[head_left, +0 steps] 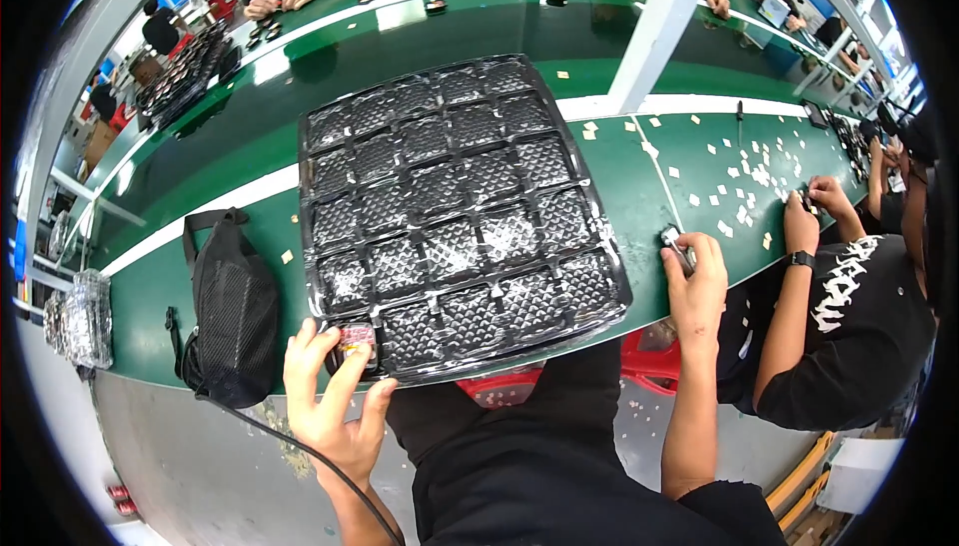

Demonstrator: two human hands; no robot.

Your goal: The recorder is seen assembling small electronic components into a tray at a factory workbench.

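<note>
A black plastic tray point(432, 183) with rows of textured square pockets lies in front of me on the green table. In its near-left corner pocket is a small flat piece point(359, 334), reddish with a clear or pale cover. My left hand point(335, 396) is at that corner with fingers spread, its fingertips touching the piece; the thumb stands apart near the tray rim. To the right of the tray, my right hand point(697, 291) grips a small dark object with a silvery edge point(676, 250) just above the table. Its lower part is hidden by my fingers.
A black mesh sling bag point(232, 306) lies left of the tray, beside a black cable point(280, 433). Many small pale squares point(754, 176) are scattered to the right, near a co-worker's hands point(811, 208). A white post point(664, 26) rises behind the tray.
</note>
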